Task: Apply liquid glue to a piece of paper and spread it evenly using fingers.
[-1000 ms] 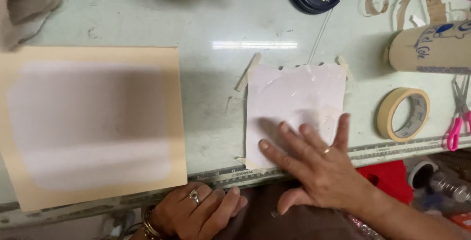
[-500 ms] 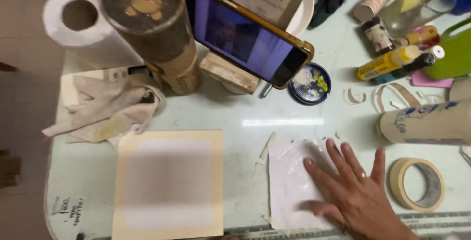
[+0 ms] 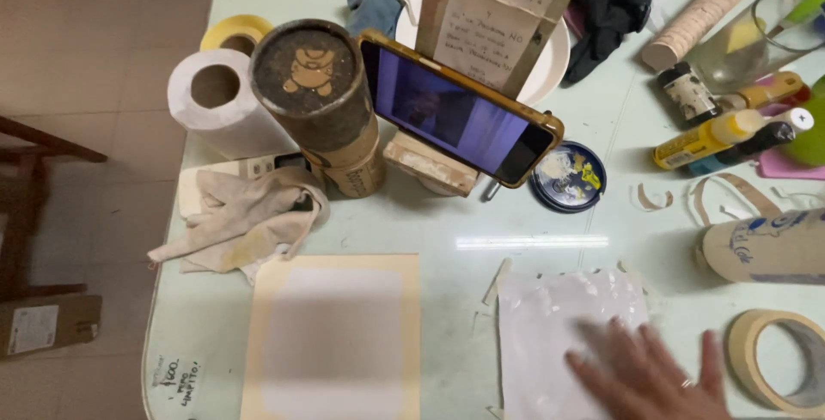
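One right hand flat on white sheet, long axis near-to-far.

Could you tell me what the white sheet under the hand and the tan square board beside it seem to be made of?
The white sheet with ragged edges under the right hand looks like thin paper, slightly glossy, perhaps wet or coated. The tan square board looks like matte card or thin wood, flat and stiff; its centre is blurred.

One head-worn view looks steeply down on the table (fairly near, floor at left).
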